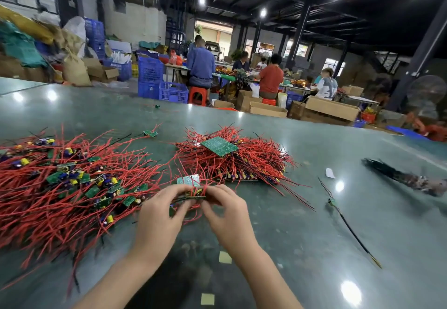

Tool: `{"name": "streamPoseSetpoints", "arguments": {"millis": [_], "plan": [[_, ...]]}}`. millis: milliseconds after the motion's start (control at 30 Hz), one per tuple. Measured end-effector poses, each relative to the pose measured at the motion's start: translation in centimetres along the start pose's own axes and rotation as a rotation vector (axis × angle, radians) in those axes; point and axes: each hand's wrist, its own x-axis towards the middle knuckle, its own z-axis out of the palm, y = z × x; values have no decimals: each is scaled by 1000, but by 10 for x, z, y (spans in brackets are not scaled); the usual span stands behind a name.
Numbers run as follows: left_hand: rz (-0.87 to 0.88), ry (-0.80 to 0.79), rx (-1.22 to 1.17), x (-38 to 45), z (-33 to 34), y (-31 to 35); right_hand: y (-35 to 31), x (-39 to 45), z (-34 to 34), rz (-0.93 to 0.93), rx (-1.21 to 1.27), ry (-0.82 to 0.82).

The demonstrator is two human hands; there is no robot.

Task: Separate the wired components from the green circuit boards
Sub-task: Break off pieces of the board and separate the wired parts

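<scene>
Head view: left hand (161, 208) and right hand (226, 208) pinching opposite ends of one green board strip (191, 197), held edge-on just above the green tabletop (290, 224), red leads (202, 188) fanning up between the fingertips. Both sets of fingers curled tight round the strip, nothing slack. Just behind, a small pale-green board piece (188, 179) standing among the wires. To the left, a loose heap of separated wired modules (72, 182); ahead and right, a stacked pile of unsplit panels (232, 163) topped by a green circuit board (219, 146).

Best done, probably, by gripping close to the break line on either side, bending sharply rather than twisting, and keeping the leads clear of the pinch to avoid tearing solder joints. Freed module then onto the left heap.
</scene>
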Motion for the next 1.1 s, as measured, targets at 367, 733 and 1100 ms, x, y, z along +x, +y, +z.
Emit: {"name": "streamPoseSetpoints", "arguments": {"millis": [367,733,1100], "plan": [[-392,-39,-634,-5,11,-8,3,-1,2,214,114,-69],[-441,46,-691,-9,14,-11,-1,-8,11,202,101,37],[-410,129,-642,-7,23,-10,3,-4,5,367,242,186]]}}
